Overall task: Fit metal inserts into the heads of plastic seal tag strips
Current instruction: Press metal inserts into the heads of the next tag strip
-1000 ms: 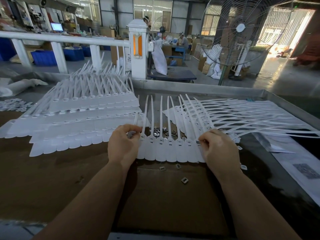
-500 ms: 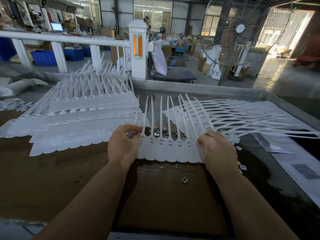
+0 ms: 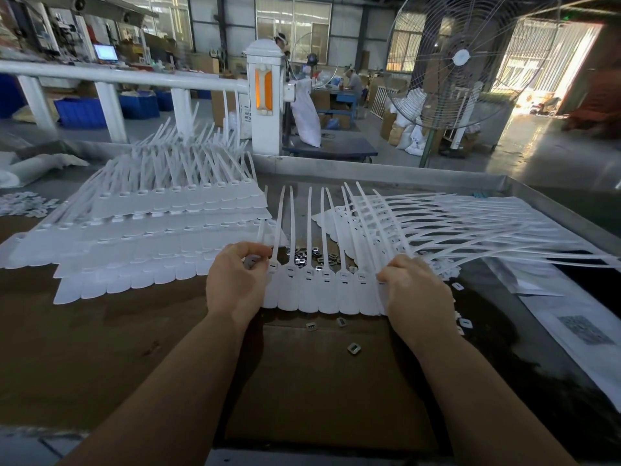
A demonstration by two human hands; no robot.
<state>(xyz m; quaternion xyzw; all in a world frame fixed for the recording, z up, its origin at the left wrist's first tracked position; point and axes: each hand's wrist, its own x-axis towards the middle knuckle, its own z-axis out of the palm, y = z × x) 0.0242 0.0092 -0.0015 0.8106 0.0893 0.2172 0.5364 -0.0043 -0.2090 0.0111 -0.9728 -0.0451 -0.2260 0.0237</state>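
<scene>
Right hand (image 3: 415,290) shifted left, both pinching strip row (image 3: 322,290) ends.

Behind the white railing post (image 3: 264,95) with its orange reflector lies a factory hall: a large pedestal fan (image 3: 460,58) to its right, blue crates (image 3: 80,112) to its left, paned windows (image 3: 292,20) beyond, sunlit concrete floor (image 3: 524,146) far right.

Big wire-caged fan (image 3: 460,58) stands beyond the tabletop (image 3: 386,174), right of a white post (image 3: 265,105) with an orange panel. Blue crates (image 3: 80,112) sit behind the white railing (image 3: 111,75).
</scene>
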